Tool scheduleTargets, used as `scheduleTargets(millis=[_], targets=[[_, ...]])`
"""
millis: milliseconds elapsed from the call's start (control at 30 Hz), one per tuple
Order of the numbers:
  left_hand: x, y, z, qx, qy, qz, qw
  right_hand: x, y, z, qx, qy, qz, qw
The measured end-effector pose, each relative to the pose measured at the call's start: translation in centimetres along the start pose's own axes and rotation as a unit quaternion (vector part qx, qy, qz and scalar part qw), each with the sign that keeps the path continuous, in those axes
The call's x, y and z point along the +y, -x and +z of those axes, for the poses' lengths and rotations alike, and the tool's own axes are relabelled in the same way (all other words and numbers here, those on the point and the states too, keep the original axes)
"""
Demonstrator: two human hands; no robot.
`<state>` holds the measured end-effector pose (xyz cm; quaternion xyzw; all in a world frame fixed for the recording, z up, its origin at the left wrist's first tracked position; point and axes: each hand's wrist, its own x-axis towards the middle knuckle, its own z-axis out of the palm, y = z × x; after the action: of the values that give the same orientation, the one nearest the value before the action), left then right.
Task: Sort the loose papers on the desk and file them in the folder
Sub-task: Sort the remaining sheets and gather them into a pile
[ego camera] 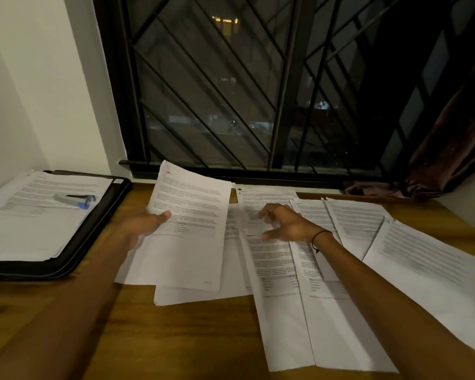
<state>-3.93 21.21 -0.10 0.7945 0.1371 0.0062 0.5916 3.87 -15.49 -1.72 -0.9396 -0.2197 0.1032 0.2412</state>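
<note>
My left hand (pixel 146 222) grips a printed sheet (pixel 188 223) by its left edge, thumb on top, and holds it lifted above the desk. Spread fingers of my right hand (pixel 284 224) hover over or touch the loose papers (pixel 299 283) fanned across the middle and right of the wooden desk (pixel 148 338). A black folder (pixel 93 231) lies open at the left with a stack of filed pages (pixel 30 229) in it. More loose sheets (pixel 428 270) overlap toward the right edge.
A grey and blue stapler (pixel 76 201) rests on the pages in the folder. A barred dark window (pixel 244 91) runs behind the desk. A brown curtain (pixel 450 149) hangs at the right. A white wall stands at the left.
</note>
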Motion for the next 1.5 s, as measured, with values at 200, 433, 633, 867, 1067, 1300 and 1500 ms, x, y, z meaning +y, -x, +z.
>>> scheduleTargets(millis=[200,433,633,867,1067,1300,1500], targets=[[0.4,0.1,-0.7,-0.028,0.066,-0.004,0.997,1.7,1.9,-1.9,0.005,0.093,0.068,0.993],[2.4,0.4,2.2,-0.053,0.107,-0.035,0.992,1.5,2.1,-0.6,0.070,0.032,0.099,0.992],[4.2,-0.2,5.5,-0.019,0.052,-0.013,0.998,5.1,5.3,-2.9,0.062,0.063,0.121,0.989],[6.1,-2.0,7.8,-0.043,0.012,0.022,0.999,7.1,7.3,-1.3,0.074,0.097,0.165,0.979],[6.5,-2.8,9.9,-0.047,-0.009,0.026,0.999,7.3,7.3,-1.1,0.082,0.096,0.163,0.979],[6.6,-3.3,10.1,-0.045,-0.031,0.023,0.998,7.5,7.7,-1.6,0.106,0.080,0.148,0.980],[7.0,-4.0,10.7,-0.027,-0.005,0.017,0.999,8.3,8.1,-0.7,0.080,0.157,0.111,0.978]])
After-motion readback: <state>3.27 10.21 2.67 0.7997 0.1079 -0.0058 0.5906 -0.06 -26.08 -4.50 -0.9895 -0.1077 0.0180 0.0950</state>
